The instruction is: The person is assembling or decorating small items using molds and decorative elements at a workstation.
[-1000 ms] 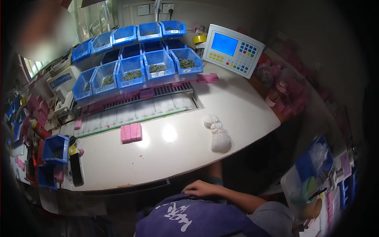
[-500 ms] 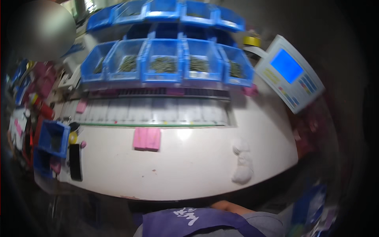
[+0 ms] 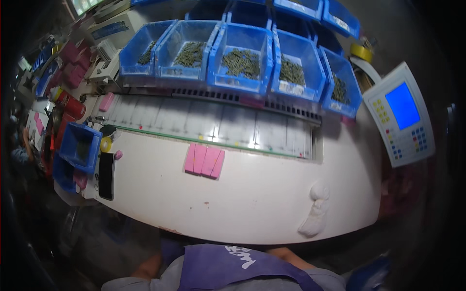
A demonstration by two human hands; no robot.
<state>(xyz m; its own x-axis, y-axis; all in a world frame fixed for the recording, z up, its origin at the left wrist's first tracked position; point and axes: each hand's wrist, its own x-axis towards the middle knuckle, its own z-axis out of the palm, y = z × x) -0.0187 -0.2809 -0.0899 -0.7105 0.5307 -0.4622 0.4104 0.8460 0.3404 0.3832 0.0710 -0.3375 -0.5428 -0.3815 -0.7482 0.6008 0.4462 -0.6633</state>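
Neither of my hands shows; only parts of my forearms are seen at the lower edge, and the hands are hidden below the front of the table (image 3: 252,228). Nearest to me on the white tabletop lie two pink blocks (image 3: 204,161) side by side, each with a thin dark band or line across it. A crumpled white cloth-like bundle (image 3: 315,213) rests near the right front edge. Toward the left front lies a black phone (image 3: 106,175), with a small pink lump (image 3: 118,154) beside it.
Blue bins (image 3: 241,60) of small greenish-grey pieces stand in rows at the back. Before them runs a long glass-topped strip (image 3: 204,121). A control panel with a blue screen (image 3: 402,114) stands right. Small blue bins (image 3: 80,147), yellow tape (image 3: 106,144) and a red can (image 3: 69,104) are left.
My view has turned and shifted, so the table appears tilted and the bins larger and farther right. My left forearm has come into sight. The things on the table have not visibly moved.
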